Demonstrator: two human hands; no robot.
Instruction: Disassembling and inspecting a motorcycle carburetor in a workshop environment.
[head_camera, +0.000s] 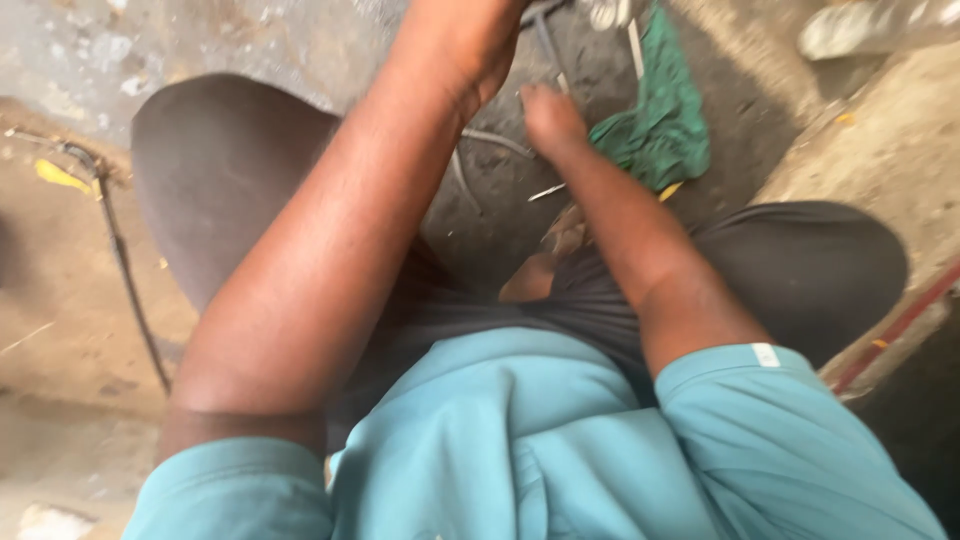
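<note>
- left hand (470, 45) raised at top edge, mostly cut off, grip can't tell
- right hand (548, 118) low over the floor (500, 215), blurred, fingers curled, can't tell if it holds anything
- green cloth (660, 125) just beside right hand, lying on floor
- thin metal rods (490, 140) near both hands
- black cable (125, 270) far left, well apart

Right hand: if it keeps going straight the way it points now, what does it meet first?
Probably the green cloth just beyond the right hand, though blur leaves depth unclear.
</note>
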